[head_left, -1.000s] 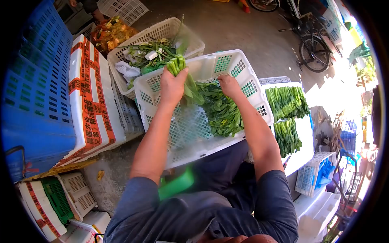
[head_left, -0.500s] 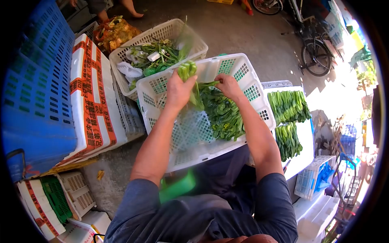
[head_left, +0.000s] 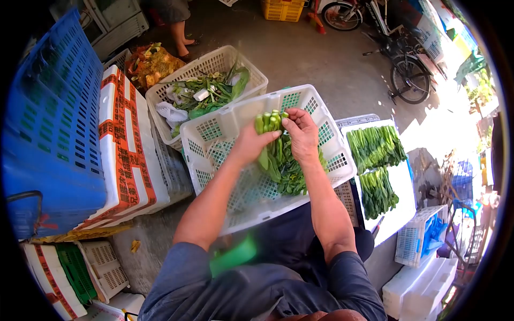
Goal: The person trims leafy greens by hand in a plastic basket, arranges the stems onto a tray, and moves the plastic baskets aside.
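Observation:
My left hand (head_left: 251, 143) is wrapped round a bunch of leafy green stems (head_left: 266, 123), cut ends up. Against the right side of that bunch, my right hand (head_left: 302, 134) pinches a green stem (head_left: 284, 114) between thumb and fingers. Both hands are over a white perforated plastic basket (head_left: 243, 207). Inside it, beneath my right hand, lies a heap of leafy greens (head_left: 290, 174), partly hidden by my hand and forearm.
Neat rows of greens (head_left: 375, 148) lie on a white board (head_left: 399, 216) at right. Behind, a second basket (head_left: 155, 96) holds trimmings. White foam boxes (head_left: 110, 200) and a blue crate (head_left: 53, 187) stand at left. A person's legs (head_left: 179, 35) and a bicycle (head_left: 409, 69) are farther back.
My left hand has moved right and down with the bunch. My right hand has brought a stem from the heap up against it. Loose leaves over the rear basket have settled.

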`<state>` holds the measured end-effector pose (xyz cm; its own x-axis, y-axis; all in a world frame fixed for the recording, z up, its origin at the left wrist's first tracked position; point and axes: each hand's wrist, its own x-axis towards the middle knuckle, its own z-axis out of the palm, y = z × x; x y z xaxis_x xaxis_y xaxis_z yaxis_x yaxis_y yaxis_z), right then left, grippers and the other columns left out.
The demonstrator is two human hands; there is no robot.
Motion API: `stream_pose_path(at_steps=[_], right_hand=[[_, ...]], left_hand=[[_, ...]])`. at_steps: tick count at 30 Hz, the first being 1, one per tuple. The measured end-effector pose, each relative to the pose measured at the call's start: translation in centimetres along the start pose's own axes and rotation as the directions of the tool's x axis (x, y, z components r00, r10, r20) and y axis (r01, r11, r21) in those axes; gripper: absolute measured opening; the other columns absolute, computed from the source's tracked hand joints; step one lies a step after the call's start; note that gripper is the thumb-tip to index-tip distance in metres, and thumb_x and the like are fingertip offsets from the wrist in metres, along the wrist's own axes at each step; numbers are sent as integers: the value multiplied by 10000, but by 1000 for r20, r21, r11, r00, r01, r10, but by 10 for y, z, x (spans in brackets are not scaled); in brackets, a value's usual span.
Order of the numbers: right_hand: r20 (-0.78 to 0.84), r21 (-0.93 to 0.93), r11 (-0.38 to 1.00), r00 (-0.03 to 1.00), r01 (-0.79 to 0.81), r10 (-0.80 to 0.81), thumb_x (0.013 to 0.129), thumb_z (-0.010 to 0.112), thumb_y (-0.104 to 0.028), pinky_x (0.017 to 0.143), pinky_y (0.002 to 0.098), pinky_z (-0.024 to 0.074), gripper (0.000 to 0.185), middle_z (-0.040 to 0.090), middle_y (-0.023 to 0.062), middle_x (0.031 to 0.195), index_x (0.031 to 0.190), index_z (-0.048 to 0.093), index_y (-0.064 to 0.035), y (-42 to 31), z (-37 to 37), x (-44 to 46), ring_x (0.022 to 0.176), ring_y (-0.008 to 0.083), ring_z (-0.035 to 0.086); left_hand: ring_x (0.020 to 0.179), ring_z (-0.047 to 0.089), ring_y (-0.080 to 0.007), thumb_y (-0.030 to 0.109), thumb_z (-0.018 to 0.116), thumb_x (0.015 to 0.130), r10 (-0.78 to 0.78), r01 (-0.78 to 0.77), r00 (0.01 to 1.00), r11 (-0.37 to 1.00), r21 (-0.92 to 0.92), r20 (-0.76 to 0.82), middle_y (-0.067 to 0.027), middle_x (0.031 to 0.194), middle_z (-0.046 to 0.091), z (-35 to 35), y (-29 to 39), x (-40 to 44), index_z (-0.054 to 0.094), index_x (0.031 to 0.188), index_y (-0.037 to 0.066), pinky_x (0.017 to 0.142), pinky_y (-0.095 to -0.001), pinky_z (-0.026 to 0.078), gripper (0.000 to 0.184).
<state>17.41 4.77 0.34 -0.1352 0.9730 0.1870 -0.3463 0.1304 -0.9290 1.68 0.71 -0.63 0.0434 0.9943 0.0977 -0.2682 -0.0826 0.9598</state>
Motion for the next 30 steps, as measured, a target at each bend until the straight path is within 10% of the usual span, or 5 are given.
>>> stream_pose_path(at_steps=[9,15,18,30], right_hand=[[-30,9,1000,1000,-5,6,1002,580,-81,939,259,476,271,673,28,1138,1247,656,7,19,14,-9,1043,104,596],[160,-644,761,986,74,39,953,662,-246,1053,408,440,633,584,234,1365,1472,425,26,7,28,-31,1240,381,580],[256,-622,770,966,142,29,896,715,-315,1086,444,407,871,492,318,1420,1546,251,33,6,27,-39,1286,468,512],[221,-699,687,974,198,-56,786,697,-184,947,442,516,920,565,340,1284,1535,218,54,9,14,-52,1113,466,609]], left_hand=[[1089,618,-128,96,722,911,-20,12,999,979,-206,-41,-32,1205,659,11,-11,-3,605,1278,26,940,-294,497,391],[1033,630,-150,95,677,940,-83,20,974,960,-280,-213,-41,1149,659,-4,-8,5,589,1275,42,898,-312,513,351],[1044,643,-173,107,664,957,-111,27,970,932,-361,-214,-56,1161,659,-4,-12,3,568,1291,46,902,-325,533,353],[1269,550,-250,166,606,1008,-133,103,990,901,-421,-43,-122,1389,557,-9,-24,2,412,1466,35,1092,-401,440,514]])
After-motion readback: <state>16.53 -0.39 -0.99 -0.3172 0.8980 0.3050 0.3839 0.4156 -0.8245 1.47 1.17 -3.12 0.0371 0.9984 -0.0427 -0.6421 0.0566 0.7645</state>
